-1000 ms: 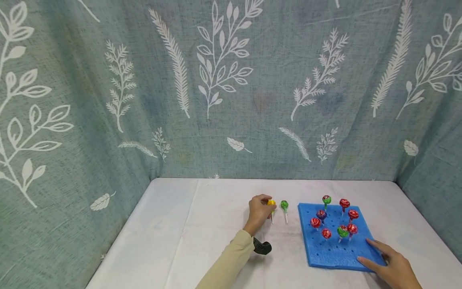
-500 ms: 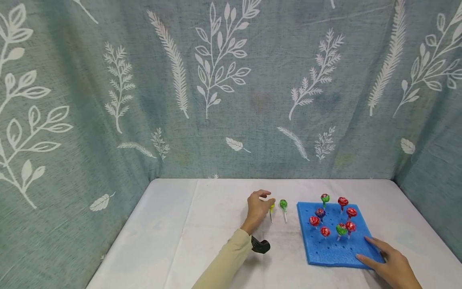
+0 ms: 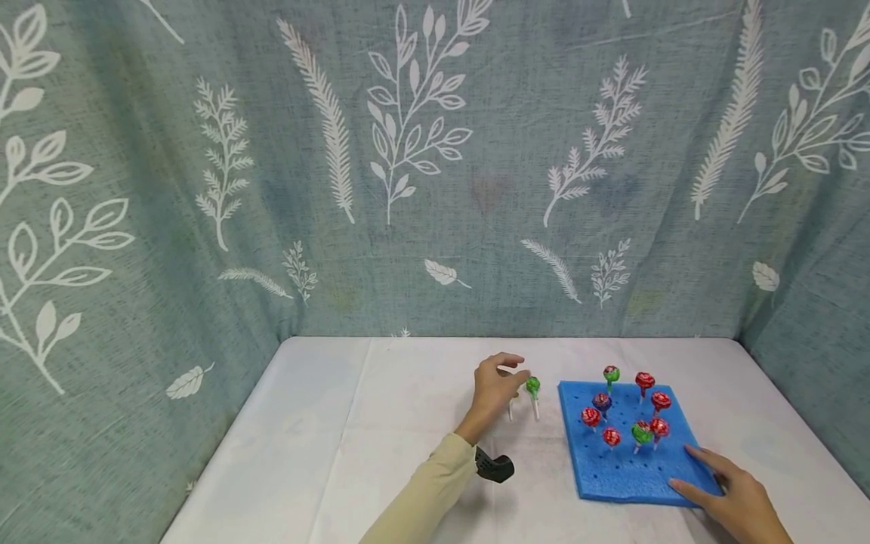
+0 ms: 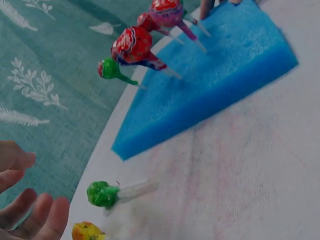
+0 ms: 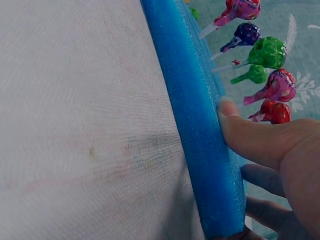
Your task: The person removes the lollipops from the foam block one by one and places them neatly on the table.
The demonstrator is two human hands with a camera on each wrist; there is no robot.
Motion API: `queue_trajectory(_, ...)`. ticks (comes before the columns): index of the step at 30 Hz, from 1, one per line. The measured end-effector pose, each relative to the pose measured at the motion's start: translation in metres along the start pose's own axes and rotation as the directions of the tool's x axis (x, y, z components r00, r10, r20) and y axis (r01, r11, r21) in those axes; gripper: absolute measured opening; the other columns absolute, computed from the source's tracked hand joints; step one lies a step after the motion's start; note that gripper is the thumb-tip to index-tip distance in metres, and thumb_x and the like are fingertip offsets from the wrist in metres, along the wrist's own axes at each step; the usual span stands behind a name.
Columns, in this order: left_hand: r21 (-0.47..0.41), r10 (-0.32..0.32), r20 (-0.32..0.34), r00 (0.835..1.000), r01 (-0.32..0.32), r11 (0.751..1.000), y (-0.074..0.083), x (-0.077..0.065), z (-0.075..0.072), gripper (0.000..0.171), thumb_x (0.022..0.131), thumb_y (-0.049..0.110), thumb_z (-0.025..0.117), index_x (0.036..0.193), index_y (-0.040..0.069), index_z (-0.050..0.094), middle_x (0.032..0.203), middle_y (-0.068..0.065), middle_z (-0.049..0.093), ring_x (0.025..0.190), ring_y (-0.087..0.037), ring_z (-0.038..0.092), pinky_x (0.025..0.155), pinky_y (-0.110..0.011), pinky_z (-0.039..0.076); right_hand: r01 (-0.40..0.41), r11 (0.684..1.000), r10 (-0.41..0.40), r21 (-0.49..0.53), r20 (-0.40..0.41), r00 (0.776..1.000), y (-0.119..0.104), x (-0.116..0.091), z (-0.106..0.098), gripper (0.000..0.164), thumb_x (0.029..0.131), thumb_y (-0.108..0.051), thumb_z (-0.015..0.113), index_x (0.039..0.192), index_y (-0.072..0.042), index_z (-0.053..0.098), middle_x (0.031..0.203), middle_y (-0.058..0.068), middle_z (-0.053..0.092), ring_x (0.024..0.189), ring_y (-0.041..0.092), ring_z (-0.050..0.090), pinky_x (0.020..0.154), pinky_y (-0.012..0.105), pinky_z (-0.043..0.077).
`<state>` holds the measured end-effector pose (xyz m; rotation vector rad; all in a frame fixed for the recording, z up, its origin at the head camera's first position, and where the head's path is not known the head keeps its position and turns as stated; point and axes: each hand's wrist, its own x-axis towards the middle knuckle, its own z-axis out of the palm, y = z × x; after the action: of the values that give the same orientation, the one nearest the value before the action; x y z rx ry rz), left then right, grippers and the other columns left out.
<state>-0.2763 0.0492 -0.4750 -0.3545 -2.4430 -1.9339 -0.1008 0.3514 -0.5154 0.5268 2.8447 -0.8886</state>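
Note:
My left hand (image 3: 496, 389) hovers over two lollipops lying on the white cloth, thumb and fingers apart with nothing between them. The green lollipop (image 4: 102, 194) lies just past its fingertips. Beside that, the yellow lollipop (image 4: 87, 231) is cut off by the frame in the left wrist view; the hand mostly covers its head in the head view. At the right, my right hand (image 3: 737, 495) rests spread on the near right corner of a blue foam board (image 3: 625, 483), the thumb (image 5: 245, 132) pressing its top edge. Red, green and dark purple lollipops (image 3: 601, 402) stand in the board.
A black wrist device (image 3: 495, 467) sticks out from the left sleeve, above the white-covered table (image 3: 306, 453). Rows of small holes dot the board between the lollipops. A grey-green leaf-patterned curtain (image 3: 408, 287) closes off the back and both sides.
My left hand has moved off the yellow lollipop's head and slightly right toward the green one, its thumb and fingers wider apart. My right hand has stayed on the board.

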Motion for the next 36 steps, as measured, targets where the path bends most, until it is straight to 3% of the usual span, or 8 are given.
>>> queue_trajectory(8, -0.022, 0.014, 0.016, 1.0, -0.014, 1.0, 0.014, -0.005, 0.0, 0.018, 0.082, 0.013, 0.073, 0.099, 0.015, 0.071, 0.096, 0.002, 0.063, 0.072, -0.011, 0.06, 0.057, -0.027, 0.054, -0.001, 1.0, 0.001, 0.017, -0.004, 1.0, 0.0, 0.0, 0.002, 0.108, 0.069, -0.067, 0.069, 0.137, 0.01, 0.037, 0.134, 0.042, 0.03, 0.118, 0.06, 0.032, 0.086, 0.061, 0.041)
queue_trajectory(22, 0.001, 0.067, 0.078, 0.995, -0.067, 0.998, 0.017, -0.014, 0.006, 0.016, 0.082, 0.013, 0.073, 0.097, 0.017, 0.072, 0.094, 0.005, 0.066, 0.079, -0.013, 0.061, 0.06, -0.024, 0.052, 0.006, 1.0, -0.006, 0.008, 0.009, 1.0, 0.002, 0.0, 0.004, 0.106, 0.07, -0.067, 0.067, 0.137, 0.01, 0.037, 0.133, 0.041, 0.032, 0.117, 0.06, 0.033, 0.088, 0.062, 0.04)
queue_trajectory(36, -0.027, 0.149, 0.147, 0.978, -0.147, 0.989, 0.03, -0.029, 0.016, 0.017, 0.082, 0.013, 0.073, 0.099, 0.016, 0.071, 0.097, 0.006, 0.066, 0.081, -0.009, 0.062, 0.059, -0.022, 0.051, 0.008, 1.0, -0.008, 0.01, -0.018, 1.0, -0.001, -0.001, 0.0, 0.106, 0.07, -0.066, 0.068, 0.136, 0.011, 0.037, 0.132, 0.042, 0.032, 0.117, 0.06, 0.033, 0.086, 0.061, 0.041)
